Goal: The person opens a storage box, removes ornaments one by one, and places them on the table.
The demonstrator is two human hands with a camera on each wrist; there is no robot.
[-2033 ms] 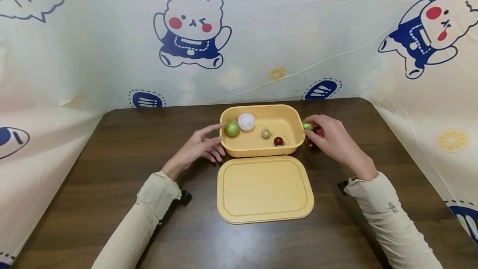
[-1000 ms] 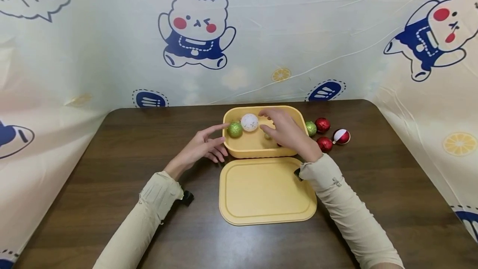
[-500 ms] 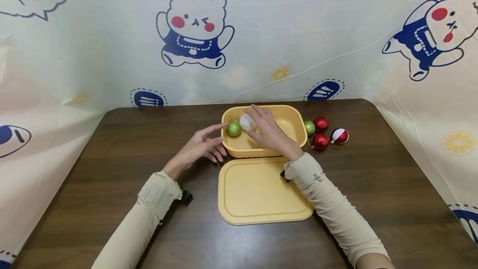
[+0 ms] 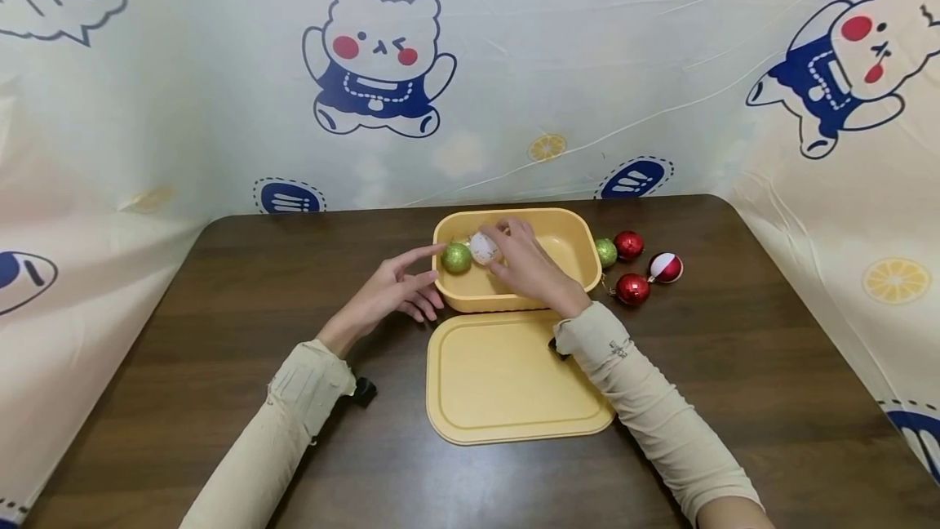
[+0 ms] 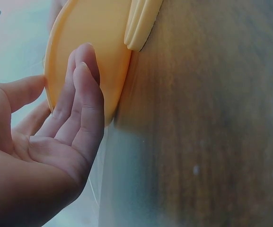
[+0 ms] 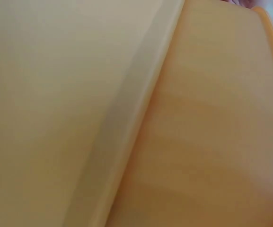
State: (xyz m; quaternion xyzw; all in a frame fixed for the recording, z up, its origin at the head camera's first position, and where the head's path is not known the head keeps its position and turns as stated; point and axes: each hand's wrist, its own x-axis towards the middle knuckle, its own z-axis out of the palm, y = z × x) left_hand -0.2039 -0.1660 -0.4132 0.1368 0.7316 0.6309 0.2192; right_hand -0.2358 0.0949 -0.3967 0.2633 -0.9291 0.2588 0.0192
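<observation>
The yellow plastic box (image 4: 580, 255) stands at the far middle of the table. My left hand (image 4: 392, 288) rests at its left end, thumb and index finger at the rim; in the left wrist view its fingers lie fairly straight along the outer wall. Inside the box, my right hand (image 4: 525, 261) has thumb and fingers around the right side of a white Christmas bauble (image 4: 482, 250). A glittery green bauble (image 4: 456, 259) sits left of it. The right hand hides the part of the box floor where small gold and dark red baubles lay.
A yellow lid (image 4: 507, 382) lies flat in front of the box, partly under the right forearm. Right of the box lie a green bauble (image 4: 605, 252), two red baubles (image 4: 628, 246) and a red-and-white bauble (image 4: 666, 268). A patterned cloth (image 4: 514, 64) hangs behind the table.
My right hand has left the green bauble outside the box at right and moved left into the box, to the white bauble, which has shifted slightly nearer. The left hand has stayed put.
</observation>
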